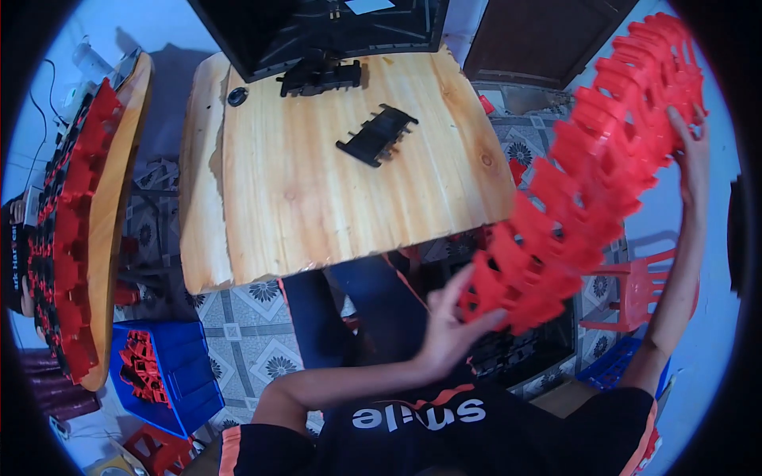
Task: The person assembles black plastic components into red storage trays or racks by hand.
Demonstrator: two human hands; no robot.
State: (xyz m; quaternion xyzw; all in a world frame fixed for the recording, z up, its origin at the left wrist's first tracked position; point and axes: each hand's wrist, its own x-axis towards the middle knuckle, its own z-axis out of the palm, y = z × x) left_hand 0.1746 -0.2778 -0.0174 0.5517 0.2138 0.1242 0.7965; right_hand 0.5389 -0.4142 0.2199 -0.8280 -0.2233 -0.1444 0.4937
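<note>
A long, slanting stack of red moulded plastic parts (pixel 567 198) reaches from beside my lap up to the far right. My left hand (pixel 456 329) grips its near, lower end, thumb and fingers curled around the last piece. At the far, upper end my right hand (pixel 689 139) holds the same stack, with some fingers hidden behind the red plastic. The stack passes in front of the right edge of the wooden table (pixel 357 214). On that table lies a black plastic part with pegs (pixel 378 135), apart from both hands.
More black parts (pixel 321 75) and a black ring (pixel 237 97) lie near a large black tray (pixel 333 32). To the left, a second table (pixel 119 198) bears red and black parts, with a person beyond. A blue crate (pixel 186 373) holds red pieces. A red chair (pixel 635 293) stands right.
</note>
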